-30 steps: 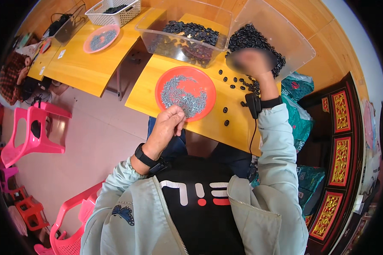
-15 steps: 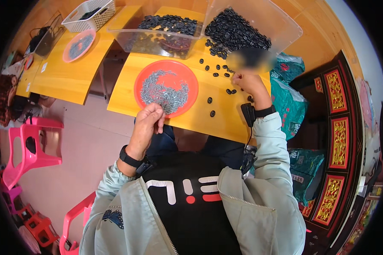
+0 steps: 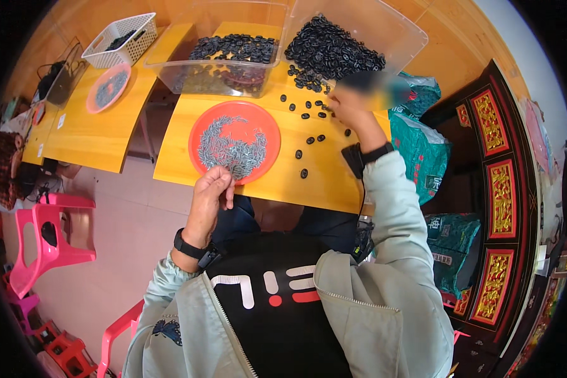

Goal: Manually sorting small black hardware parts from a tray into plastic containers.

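Observation:
At the near rim of a round red plate [image 3: 271, 120] is my left hand [image 3: 211, 190], thumb and fingers pinched together. Whatever it may hold is too small to make out. Small grey metal pieces, like screws or pins [image 3: 239, 159], lie heaped in the plate. My right hand [image 3: 354, 114] reaches over the table's far right part, fingertips drawn together beside loose black oval pieces [image 3: 322, 114]. Its fingertips partly hide what is between them. More black ovals [image 3: 304, 173] are scattered between the plate and my right forearm.
A clear plastic bin [image 3: 217, 72] and a tipped clear bin spilling a black oval heap [image 3: 334, 50] stand at the back. Another table [image 3: 101, 142] at left carries a pink plate [image 3: 128, 79] and white basket [image 3: 146, 39]. Green bags [image 3: 425, 151] sit at right.
My right hand has moved farther from me, toward the black heap. My left hand stays pinched at the plate's near rim. The whole view has shifted slightly.

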`<state>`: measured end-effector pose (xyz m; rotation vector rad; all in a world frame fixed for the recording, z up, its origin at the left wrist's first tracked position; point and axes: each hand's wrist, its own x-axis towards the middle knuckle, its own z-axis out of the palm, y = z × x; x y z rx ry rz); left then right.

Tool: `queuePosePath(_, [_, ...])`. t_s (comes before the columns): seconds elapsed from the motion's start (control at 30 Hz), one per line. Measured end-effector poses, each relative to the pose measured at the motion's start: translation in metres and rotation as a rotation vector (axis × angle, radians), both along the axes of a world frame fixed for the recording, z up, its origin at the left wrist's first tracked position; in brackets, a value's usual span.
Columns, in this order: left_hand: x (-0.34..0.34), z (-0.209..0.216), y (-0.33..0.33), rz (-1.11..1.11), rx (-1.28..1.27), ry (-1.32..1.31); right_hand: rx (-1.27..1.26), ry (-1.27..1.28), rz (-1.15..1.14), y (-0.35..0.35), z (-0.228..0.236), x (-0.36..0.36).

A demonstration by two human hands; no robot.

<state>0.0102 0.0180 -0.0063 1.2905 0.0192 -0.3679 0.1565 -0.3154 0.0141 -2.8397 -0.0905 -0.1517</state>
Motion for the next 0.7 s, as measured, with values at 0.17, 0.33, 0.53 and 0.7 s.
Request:
queuePosePath(0.17, [-0.002, 0.004, -0.003, -0.01, -0.004, -0.008, -0.094, -0.071, -0.034, -0.023, -0.018, 0.051])
queuePosePath(0.33, [-0.004, 0.0, 0.002, 0.013, 0.003, -0.008, -0.096, 0.026, -0.064, -0.019, -0.032, 0.061])
queuePosePath(0.53, [-0.004, 0.004, 0.002, 0.022, 0.007, 0.014, -0.172, -0.009, -0.019, -0.02, -0.043, 0.062])
queuePosePath(0.7, [-0.002, 0.001, 0.001, 0.01, 0.007, 0.015, -0.236, 0.128, 0.01, -0.006, -0.036, 0.051])
